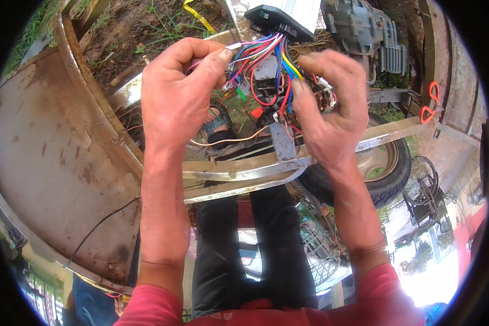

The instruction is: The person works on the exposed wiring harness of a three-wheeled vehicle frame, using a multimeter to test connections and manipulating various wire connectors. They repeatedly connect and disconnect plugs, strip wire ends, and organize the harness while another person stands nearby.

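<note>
Between the thumb and fingers of my left hand (pixel 182 89) is a small white wire connector (pixel 233 46). My right hand (pixel 334 103) is beside the bundle, its thumb and forefinger apart near the yellow wires (pixel 290 66); I see nothing gripped there. A bundle of coloured wires (pixel 266 51) runs out of the black end plate of a silver controller box (pixel 266 20), which lies beyond my hands. Another white connector (pixel 325 83) shows by the right fingers. Loose red wires, a green connector (pixel 241 94) and dark parts hang below the bundle.
A rusty metal frame rail (pixel 239 169) crosses in front of me, with a rusty panel (pixel 60 163) at left. A tyre (pixel 388 179) is at right and a ribbed grey metal housing (pixel 358 32) beyond. A red hook (pixel 429 103) hangs on the frame. Below is a sandalled foot (pixel 218 124).
</note>
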The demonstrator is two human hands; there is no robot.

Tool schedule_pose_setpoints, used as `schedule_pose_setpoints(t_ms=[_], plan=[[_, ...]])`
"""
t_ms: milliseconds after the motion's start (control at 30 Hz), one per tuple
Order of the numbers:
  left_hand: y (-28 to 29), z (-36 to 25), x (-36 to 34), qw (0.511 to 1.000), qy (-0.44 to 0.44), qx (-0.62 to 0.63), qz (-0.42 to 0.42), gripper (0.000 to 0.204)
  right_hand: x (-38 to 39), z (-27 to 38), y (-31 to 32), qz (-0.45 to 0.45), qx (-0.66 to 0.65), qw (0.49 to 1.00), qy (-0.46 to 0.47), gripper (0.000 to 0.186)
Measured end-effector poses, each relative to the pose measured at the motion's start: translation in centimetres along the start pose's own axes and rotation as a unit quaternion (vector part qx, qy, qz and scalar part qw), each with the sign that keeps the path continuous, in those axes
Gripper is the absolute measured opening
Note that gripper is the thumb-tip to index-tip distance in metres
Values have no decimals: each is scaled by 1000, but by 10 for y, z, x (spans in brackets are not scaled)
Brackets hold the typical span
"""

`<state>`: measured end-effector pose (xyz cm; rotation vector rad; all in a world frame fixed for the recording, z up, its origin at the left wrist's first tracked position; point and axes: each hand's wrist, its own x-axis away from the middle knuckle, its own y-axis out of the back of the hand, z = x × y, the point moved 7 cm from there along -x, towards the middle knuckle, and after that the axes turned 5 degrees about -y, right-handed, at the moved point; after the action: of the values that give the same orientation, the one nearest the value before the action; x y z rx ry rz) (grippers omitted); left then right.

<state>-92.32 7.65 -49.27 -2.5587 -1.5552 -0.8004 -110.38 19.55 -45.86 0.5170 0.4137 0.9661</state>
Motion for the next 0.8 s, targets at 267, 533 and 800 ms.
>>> schedule_pose_setpoints(t_ms=[267,533,800], plan=[[-2,4,10,995,81,58,17,16,11,5,9,53,-1,994,-94,29],[3,3,8,996,53,45,51,20,-5,9,-1,72,41,993,-84,28],[-9,22,13,934,138,303,132,18,-2,19,-32,204,-103,944,-236,31]])
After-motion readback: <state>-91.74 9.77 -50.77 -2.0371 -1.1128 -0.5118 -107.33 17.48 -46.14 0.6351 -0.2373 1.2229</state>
